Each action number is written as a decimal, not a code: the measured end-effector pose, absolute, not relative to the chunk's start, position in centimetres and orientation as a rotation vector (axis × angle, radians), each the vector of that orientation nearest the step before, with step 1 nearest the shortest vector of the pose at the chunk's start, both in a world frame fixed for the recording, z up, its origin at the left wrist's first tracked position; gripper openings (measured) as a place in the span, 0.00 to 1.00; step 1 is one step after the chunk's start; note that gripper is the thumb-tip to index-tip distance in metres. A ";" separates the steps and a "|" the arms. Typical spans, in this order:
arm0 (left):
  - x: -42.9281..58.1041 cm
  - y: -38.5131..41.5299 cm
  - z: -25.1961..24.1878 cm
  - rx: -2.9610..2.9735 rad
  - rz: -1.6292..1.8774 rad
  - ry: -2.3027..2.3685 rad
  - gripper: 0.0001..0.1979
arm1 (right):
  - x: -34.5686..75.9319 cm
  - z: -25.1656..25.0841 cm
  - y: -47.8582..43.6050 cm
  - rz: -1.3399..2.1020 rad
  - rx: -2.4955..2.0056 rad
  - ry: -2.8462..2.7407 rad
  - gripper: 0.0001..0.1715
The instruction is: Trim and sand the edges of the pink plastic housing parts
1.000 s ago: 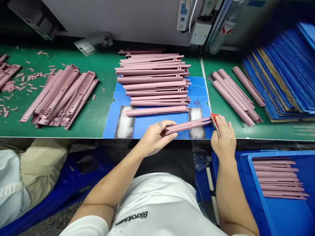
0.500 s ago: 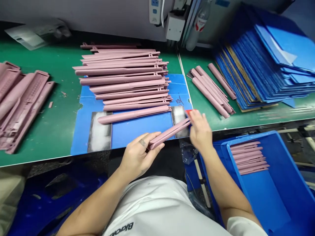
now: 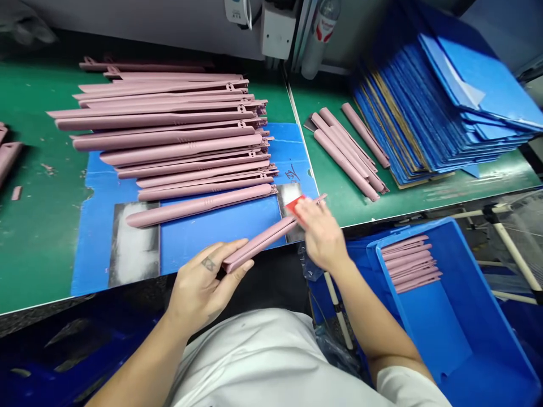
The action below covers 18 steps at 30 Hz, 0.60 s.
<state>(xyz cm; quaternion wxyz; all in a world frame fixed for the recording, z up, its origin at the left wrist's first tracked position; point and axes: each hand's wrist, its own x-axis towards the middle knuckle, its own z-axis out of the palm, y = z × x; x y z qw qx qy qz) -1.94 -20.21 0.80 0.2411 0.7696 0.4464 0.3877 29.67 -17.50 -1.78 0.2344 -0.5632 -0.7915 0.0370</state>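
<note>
My left hand [image 3: 207, 277] grips the near end of a long pink plastic shell [image 3: 265, 240], thumb below and fingers above. The shell slants up to the right over the table's front edge, a groove showing along it. At its far end my right hand [image 3: 320, 232], slightly blurred, is closed on a small flat red piece [image 3: 296, 204] pressed against the shell; what kind of piece it is I cannot make out. Beyond my hands, a row of similar pink shells [image 3: 182, 148] lies across a blue sheet [image 3: 271, 144] with grey-white patches.
More pink shells [image 3: 345, 152] lie right of the table seam, beside a tall stack of blue sheets [image 3: 407, 118]. A blue bin [image 3: 449, 345] with pink shells inside stands lower right. A bottle [image 3: 321, 39] leans at the back. Pink scraps dot the green tabletop [image 3: 38, 226].
The red piece in my right hand has moved from the shell's tip down along it toward my left hand. The view has shifted right, so the table appears further left.
</note>
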 end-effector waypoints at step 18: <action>-2.7 -17.3 0.8 1.852 0.840 1.266 0.21 | 27.2 -1.7 -16.1 -0.061 -1.700 -1.968 0.40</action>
